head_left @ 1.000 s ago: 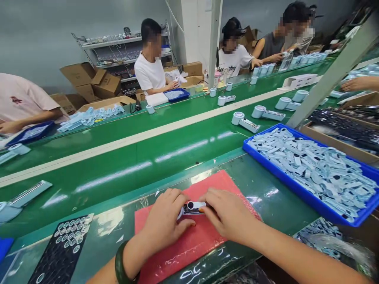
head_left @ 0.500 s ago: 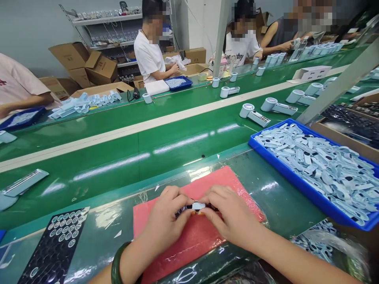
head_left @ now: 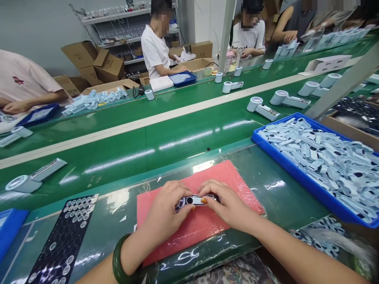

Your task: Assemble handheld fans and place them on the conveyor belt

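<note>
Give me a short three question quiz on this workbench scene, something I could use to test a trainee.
1. True or false: both hands touch the small part on the red mat.
2. Which side of the mat is the blue tray of pale pieces on? A) left B) right C) behind the wearer
3. Fill in: the left wrist wears a dark green ____.

Key
1. True: the left hand and right hand pinch it from either end.
2. B
3. Bangle.
</note>
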`<state>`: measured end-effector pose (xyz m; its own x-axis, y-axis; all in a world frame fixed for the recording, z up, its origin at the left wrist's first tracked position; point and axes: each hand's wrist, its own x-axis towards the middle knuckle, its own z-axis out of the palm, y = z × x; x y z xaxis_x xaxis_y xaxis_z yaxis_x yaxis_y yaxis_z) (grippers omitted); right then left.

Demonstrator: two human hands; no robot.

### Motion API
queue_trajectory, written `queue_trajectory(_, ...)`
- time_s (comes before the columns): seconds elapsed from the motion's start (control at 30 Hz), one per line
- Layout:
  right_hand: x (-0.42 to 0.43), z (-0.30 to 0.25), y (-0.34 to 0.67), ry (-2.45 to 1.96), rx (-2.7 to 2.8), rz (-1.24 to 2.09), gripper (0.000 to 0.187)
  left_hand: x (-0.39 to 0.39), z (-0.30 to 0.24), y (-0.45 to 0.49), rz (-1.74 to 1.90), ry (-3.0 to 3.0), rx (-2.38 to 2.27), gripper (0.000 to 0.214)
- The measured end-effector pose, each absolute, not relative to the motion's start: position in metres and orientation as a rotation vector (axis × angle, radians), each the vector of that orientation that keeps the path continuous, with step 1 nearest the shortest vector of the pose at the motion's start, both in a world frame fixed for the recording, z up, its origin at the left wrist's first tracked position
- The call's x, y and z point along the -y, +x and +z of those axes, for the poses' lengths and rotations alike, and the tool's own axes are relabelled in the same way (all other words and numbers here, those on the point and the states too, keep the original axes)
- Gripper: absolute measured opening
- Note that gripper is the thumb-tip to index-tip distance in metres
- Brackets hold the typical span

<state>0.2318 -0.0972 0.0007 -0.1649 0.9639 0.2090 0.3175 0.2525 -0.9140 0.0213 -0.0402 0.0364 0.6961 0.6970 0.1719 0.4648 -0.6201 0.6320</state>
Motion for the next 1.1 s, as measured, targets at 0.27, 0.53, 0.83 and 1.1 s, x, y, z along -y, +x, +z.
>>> queue_trajectory(0.27,0.106,0.001,0.226,-1.239,1.825,0.619,0.022,0.035,0.036,0.021,0.541,2.348,-0.892,0.015)
queue_trajectory(0.53,0.107,-0.009,0.222,-1.252,2.048,0.142,0.022,0.031,0.034,0.024,0.561,2.339,-0.885,0.012)
queue_trajectory(0.83,0.110,-0.020,0.222,-1.226,2.031,0.003,0.021,0.027,0.036,0.025,0.480,2.297,-0.935,0.008)
queue_trajectory(1.1,0.108,-0.012,0.229,-1.076,1.959,0.212,0.015,0.028,0.034,0.025,0.486,2.295,-0.909,0.009)
